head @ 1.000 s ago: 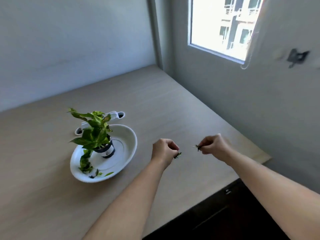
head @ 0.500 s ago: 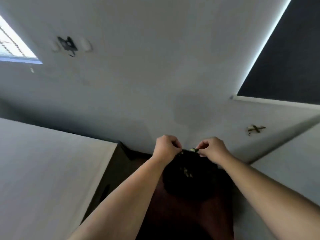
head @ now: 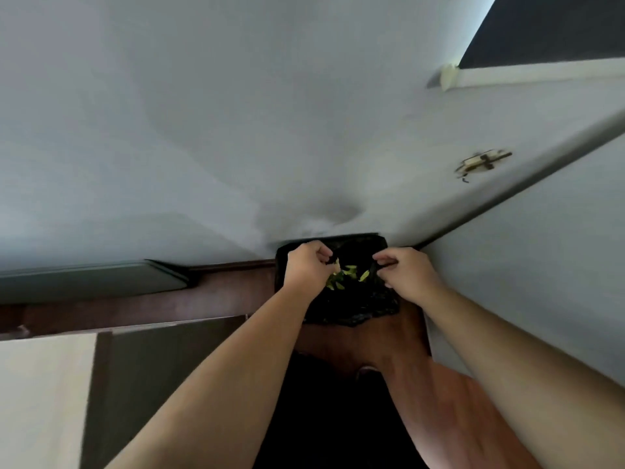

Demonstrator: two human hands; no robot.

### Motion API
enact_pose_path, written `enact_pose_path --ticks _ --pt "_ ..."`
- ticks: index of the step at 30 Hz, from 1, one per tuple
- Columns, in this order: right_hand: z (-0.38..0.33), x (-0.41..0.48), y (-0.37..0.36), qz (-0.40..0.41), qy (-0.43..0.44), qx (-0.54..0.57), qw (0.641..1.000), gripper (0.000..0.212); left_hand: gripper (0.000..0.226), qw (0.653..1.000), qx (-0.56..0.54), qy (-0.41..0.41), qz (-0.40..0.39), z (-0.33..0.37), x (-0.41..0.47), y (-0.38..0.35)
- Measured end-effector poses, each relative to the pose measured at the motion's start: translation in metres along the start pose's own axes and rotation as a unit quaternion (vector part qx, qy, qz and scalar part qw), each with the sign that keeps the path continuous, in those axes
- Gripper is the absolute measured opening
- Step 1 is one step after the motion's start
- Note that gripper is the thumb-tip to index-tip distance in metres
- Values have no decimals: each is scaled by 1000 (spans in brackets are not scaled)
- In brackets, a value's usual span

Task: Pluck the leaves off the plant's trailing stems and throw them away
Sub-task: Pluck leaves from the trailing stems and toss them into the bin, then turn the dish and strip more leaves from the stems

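Note:
A black bin (head: 280,265) lined with a black bag stands on the floor in the corner of the room. Several yellow-green plucked leaves (head: 350,274) lie inside it. Both my hands hover right over the bin's mouth. My left hand (head: 307,265) is pinched shut, with a pale leaf scrap at its fingertips. My right hand (head: 406,272) is also pinched shut, with a dark sliver of stem at its fingertips, hard to make out against the bag. The plant is out of view.
Grey walls meet just behind and to the right of the bin. The floor (head: 439,418) is reddish-brown wood. The pale table top (head: 37,401) shows at lower left, with its dark side panel (head: 152,367) beside it.
My view has swung from the table and plant down to the bin. Both hands, still pinched on plant scraps, have dropped closer to the bin's mouth.

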State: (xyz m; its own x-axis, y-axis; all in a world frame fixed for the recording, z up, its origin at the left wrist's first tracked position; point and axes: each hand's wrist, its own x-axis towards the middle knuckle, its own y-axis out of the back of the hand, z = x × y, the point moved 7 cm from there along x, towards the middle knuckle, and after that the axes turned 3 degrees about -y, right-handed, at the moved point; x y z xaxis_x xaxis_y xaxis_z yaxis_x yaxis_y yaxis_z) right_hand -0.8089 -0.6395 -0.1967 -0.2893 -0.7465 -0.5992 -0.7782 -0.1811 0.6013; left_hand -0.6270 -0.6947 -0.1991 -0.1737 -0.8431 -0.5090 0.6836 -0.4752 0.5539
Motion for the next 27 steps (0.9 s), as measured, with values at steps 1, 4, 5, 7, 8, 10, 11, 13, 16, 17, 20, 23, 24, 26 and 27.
enact_pose_path --ticks 1,4,5,7,8,10,11,13,16,17,20,23,24,26,27 --pt "0 0 -1 0 -4 -3 1000 30 21 1000 8 -2 -5 -2 3 2" --pt "-4 -4 1 2 -5 -22 1000 26 19 1000 26 -11 -14 -4 2 13" --pt "-8 -7 2 1 1 -32 999 25 18 999 30 -13 -13 -4 0 18" --pt "-19 -12 5 -1 15 -44 999 22 15 999 37 -16 -13 0 -6 28" --pt "-28 -15 8 -1 23 -44 999 20 14 999 38 -18 -10 3 -12 35" --pt "-50 -23 16 3 47 -50 998 19 14 999 37 -22 3 9 -25 50" --pt "-63 -27 20 7 64 -56 996 18 15 999 34 -24 17 12 -32 60" --pt "-92 -37 27 9 103 -67 992 18 14 998 29 -24 54 20 -48 84" --pt "-142 -63 30 -6 172 -79 982 18 14 991 17 -24 129 28 -89 129" --pt "-157 -71 29 -10 193 -84 978 18 15 989 16 -21 149 28 -102 143" --pt "-213 -114 13 -34 275 -110 955 18 14 972 12 -3 233 15 -160 192" --pt "-263 -165 -19 -62 350 -127 926 16 14 950 19 30 309 -11 -225 234" --pt "-278 -188 -35 -76 377 -133 914 15 15 942 19 47 333 -24 -251 246" --pt "-302 -235 -72 -110 429 -150 884 14 14 922 14 80 379 -53 -309 266" --pt "-310 -257 -88 -126 450 -160 869 14 14 914 10 94 395 -66 -333 272"
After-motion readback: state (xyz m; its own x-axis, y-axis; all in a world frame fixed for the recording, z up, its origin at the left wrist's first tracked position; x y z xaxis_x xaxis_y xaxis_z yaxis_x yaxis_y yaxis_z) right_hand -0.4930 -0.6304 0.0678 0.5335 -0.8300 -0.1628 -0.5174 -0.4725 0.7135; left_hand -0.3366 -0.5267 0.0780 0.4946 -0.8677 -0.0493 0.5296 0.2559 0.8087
